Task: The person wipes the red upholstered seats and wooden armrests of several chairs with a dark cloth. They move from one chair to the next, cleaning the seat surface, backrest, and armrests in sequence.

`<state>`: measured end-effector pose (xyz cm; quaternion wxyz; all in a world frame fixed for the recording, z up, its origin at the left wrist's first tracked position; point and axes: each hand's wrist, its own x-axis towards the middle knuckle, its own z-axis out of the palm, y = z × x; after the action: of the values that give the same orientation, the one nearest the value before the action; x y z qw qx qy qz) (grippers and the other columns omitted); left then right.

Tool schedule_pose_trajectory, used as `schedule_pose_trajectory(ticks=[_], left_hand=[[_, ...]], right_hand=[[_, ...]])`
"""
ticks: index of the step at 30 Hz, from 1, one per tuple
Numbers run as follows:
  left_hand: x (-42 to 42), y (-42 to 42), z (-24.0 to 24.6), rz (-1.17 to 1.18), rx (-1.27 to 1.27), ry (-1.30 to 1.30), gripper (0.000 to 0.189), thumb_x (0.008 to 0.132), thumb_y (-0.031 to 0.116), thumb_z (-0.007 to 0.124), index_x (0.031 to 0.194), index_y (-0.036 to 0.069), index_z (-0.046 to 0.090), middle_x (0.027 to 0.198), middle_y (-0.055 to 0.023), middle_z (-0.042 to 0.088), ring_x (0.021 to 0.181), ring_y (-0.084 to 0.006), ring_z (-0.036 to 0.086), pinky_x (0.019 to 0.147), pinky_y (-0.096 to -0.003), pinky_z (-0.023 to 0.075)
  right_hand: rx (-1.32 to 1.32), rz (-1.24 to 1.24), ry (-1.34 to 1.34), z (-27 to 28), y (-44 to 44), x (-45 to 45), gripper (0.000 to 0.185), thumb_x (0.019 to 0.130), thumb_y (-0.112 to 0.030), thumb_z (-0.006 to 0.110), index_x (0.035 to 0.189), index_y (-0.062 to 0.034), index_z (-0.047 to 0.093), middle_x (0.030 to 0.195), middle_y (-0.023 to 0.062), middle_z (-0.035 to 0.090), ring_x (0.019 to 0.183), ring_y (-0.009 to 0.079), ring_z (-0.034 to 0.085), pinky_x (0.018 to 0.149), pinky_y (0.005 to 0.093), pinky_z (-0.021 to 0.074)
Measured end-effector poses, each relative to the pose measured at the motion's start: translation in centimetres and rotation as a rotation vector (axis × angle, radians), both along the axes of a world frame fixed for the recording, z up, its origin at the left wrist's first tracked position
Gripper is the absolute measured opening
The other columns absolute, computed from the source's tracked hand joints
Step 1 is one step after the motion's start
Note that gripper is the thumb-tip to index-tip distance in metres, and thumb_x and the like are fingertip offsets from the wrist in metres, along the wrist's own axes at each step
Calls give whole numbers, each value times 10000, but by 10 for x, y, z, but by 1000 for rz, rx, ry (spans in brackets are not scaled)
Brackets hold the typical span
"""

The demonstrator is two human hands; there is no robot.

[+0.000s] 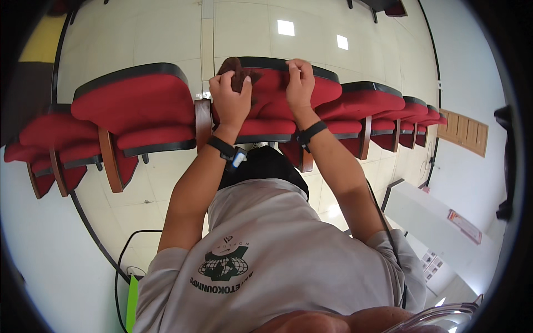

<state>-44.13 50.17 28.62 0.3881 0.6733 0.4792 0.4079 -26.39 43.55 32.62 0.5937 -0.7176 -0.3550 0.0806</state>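
Observation:
My left hand (231,99) grips a dark brown cloth (231,68) against the upper left part of a red upholstered seat back (268,98). The cloth partly covers the black top rim (266,63) of that back. Dark patches show on the red fabric beside my fingers. Further right, my right hand (301,84) is at the same rim with its fingers curled. Whether those fingers grip the rim or only rest there cannot be made out. Below the back is the red seat cushion (266,126) of this chair. Both my wrists wear black bands.
Joined red chairs continue on both sides, with a neighbouring seat back (133,98) to the left and another (362,102) to the right. A wooden armrest (203,120) stands close to my left forearm. A black cable (118,274) hangs at lower left. Pale tiles (166,33) cover the floor.

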Motion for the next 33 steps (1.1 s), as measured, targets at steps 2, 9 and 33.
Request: schedule_pose_trajectory(ticks=[2, 9, 33], left_hand=[[-5, 6, -15, -13, 179, 9, 478, 894, 290, 907, 1248, 58, 685, 1271, -224, 595, 1183, -452, 600, 1053, -536, 517], [-27, 36, -38, 1, -36, 170, 333, 1028, 265, 716, 1252, 19, 731, 1211, -232, 676, 1202, -450, 611, 1059, -533, 505], [49, 23, 67, -471, 683, 592, 328, 1007, 393, 753, 1197, 128, 788, 1250, -141, 697, 1147, -418, 633, 1006, -556, 521]], right_hand=[[-25, 6, -110, 5, -24, -5, 47, 1013, -37, 716, 1051, -33, 744, 1098, 121, 701, 1017, 238, 702, 921, 361, 579], [-138, -111, -48, 14, -81, 1, 159, 927, 29, 735, 1075, -28, 754, 1181, 146, 679, 1100, 299, 700, 981, 380, 579], [-132, -317, -31, -18, -140, 35, 220, 920, 51, 688, 1098, -59, 754, 1202, 100, 671, 1082, 237, 699, 925, 334, 577]])
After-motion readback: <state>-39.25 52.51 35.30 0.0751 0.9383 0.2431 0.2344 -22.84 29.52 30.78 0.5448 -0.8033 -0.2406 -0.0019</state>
